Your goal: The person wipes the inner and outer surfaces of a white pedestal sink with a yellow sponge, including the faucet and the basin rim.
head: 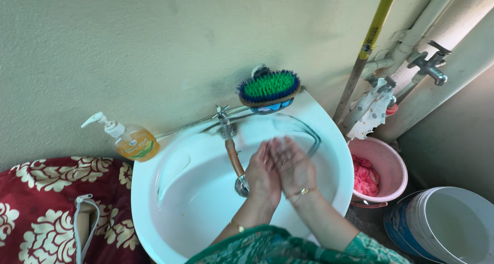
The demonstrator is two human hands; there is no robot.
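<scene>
My left hand (263,177) and my right hand (293,166) are pressed palm to palm over the white washbasin (154,192), fingers pointing away from me and slightly blurred. They hold nothing. They sit just right of the brown tap spout (235,158), whose metal end is beside my left hand. A thin bracelet shows on each wrist. Green patterned sleeves cover my forearms at the bottom edge.
An orange pump soap bottle (131,140) stands at the basin's left rim. A green and blue scrub brush (269,88) rests on the back rim. At right are a pink tub (386,163) with pink cloth, a white bucket (453,223), wall pipes with a tap (429,66) and a yellow pole (368,42). A red floral cloth (46,207) lies left.
</scene>
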